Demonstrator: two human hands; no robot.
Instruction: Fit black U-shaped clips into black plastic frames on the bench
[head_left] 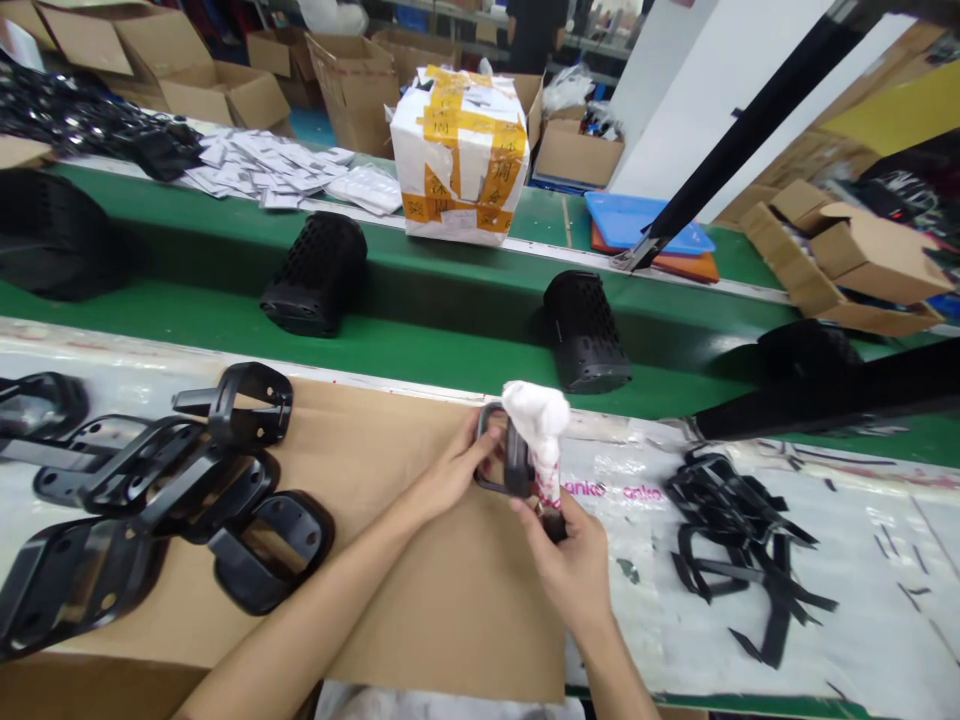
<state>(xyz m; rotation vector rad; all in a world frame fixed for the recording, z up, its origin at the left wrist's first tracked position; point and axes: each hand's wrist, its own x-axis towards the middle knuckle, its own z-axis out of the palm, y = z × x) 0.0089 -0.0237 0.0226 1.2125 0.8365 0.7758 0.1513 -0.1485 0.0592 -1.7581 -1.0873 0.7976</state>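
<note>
My left hand (454, 472) grips a black plastic loop-shaped frame (489, 450) by its edge, just above the brown paper sheet (442, 600). My right hand (570, 565) holds a small tube (549, 480) with red marks, its top wrapped in a white cloth (537, 410). The cloth presses against the frame's thick black side (517, 462). Both hands are close together at the middle of the view. Several similar black frames (251, 405) lie heaped on the paper to the left.
A green conveyor belt (420, 335) carries black perforated cylindrical housings (315, 275). Black plastic strips (750, 540) lie on white plastic sheeting to the right. Beyond stand a yellow-taped white box (459, 155), cardboard boxes, a blue tray (645, 222) and a standing person (534, 30).
</note>
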